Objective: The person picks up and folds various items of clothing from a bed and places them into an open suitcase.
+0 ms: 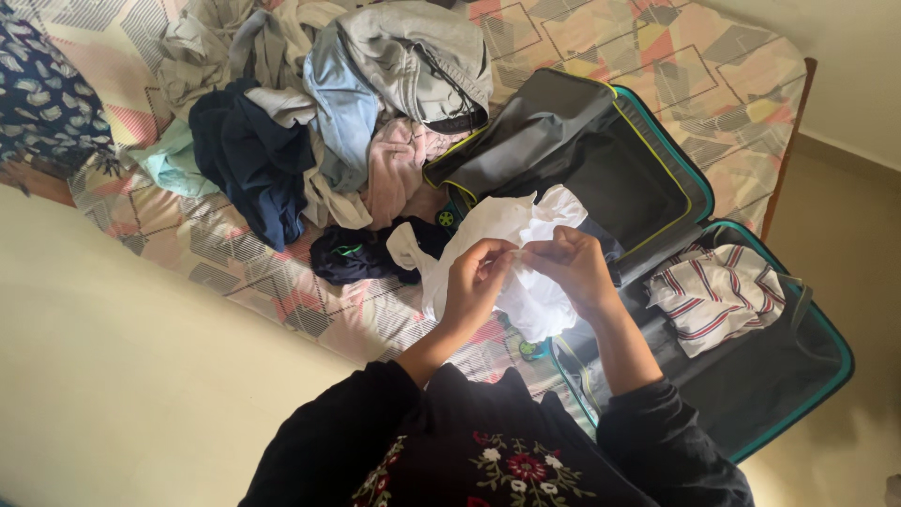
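Note:
Both my hands hold a crumpled white plastic bag (507,225) in front of my chest, above the bed's edge. My left hand (476,280) pinches the bag's near edge. Close beside it, my right hand (574,268) grips the same bag, fingers closed on it. Below and to the right lies an open black suitcase (610,160) with teal trim, half on the bed. A folded white shirt with red and dark stripes (718,296) rests in its lower half.
A heap of clothes (319,113) in grey, pale blue, navy and pink covers the patterned bed sheet (235,253). A dark garment (357,255) lies beside the suitcase. A blue patterned pillow (42,94) sits at the far left. Beige floor (113,376) surrounds the bed.

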